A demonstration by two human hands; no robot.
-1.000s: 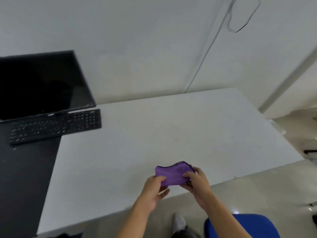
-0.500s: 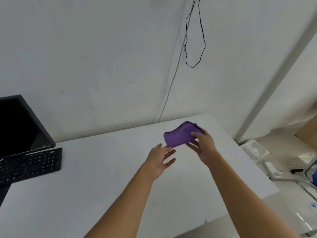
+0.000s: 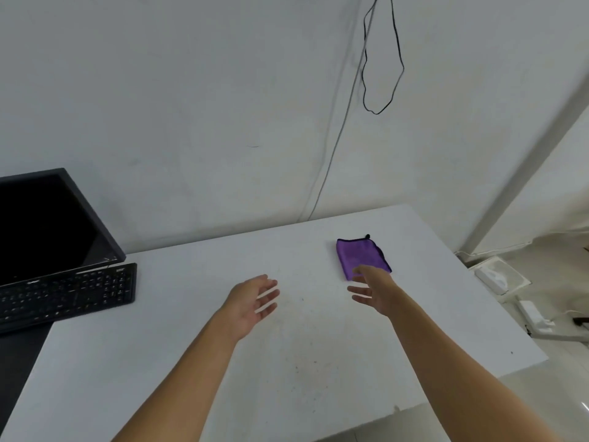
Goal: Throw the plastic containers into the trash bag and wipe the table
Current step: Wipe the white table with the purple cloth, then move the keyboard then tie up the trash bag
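Note:
A folded purple cloth (image 3: 358,255) lies flat on the white table (image 3: 287,346), near its far right corner. My right hand (image 3: 374,290) hovers just in front of the cloth, fingers spread, holding nothing; its fingertips overlap the cloth's near edge. My left hand (image 3: 251,301) is held over the middle of the table, palm turned inward, fingers apart and empty. No plastic containers or trash bag are in view.
A black monitor (image 3: 47,224) and a black keyboard (image 3: 63,293) sit at the left on a dark desk (image 3: 16,362). A black cable (image 3: 382,59) hangs on the wall. White boxes (image 3: 500,277) lie on the floor to the right.
The cloth went from both hands, to my right hand alone, to lying on the table's far right. Both hands are now empty and open.

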